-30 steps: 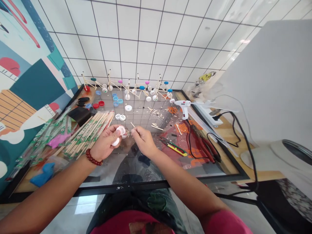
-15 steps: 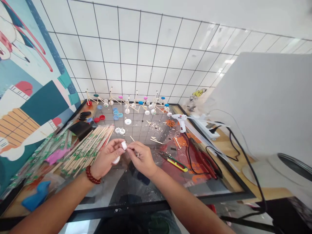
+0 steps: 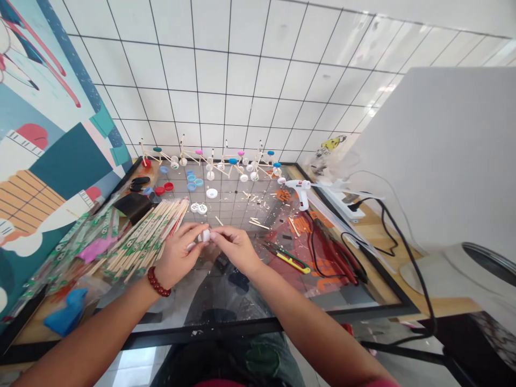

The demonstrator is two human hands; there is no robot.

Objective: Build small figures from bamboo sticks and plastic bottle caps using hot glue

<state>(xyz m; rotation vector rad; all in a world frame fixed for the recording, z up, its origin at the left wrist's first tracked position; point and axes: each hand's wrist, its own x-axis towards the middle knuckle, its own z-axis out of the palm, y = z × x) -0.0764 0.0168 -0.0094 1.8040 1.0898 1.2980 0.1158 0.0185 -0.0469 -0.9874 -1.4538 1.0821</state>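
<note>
Several clear wrappers lie along the left edge, glare blurring what they hold; a blue object of unclear shape sits near the front corner. Right of them spreads a bundle of sticks in printed paper. The left hand, a beaded bracelet at its wrist, pinches a white cap; the fingers cover part of it, and only a sliver of a second white piece shows below. The right hand brings its fingertips to the cap's right side, so both hands are together there, over the middle of the tabletop; I cannot tell what, if anything, the right fingertips grip. Beyond, stick models overlap in a far row, hard to count. At right are a glue gun and red-handled pliers; a white rounded object runs out of view.

A black border edges the tabletop, both forearms crossing its near side. Leftward, the bundle crowds the left hand; the widest room lies between the forearms, and rightward some remains before the yellow cutter.
</note>
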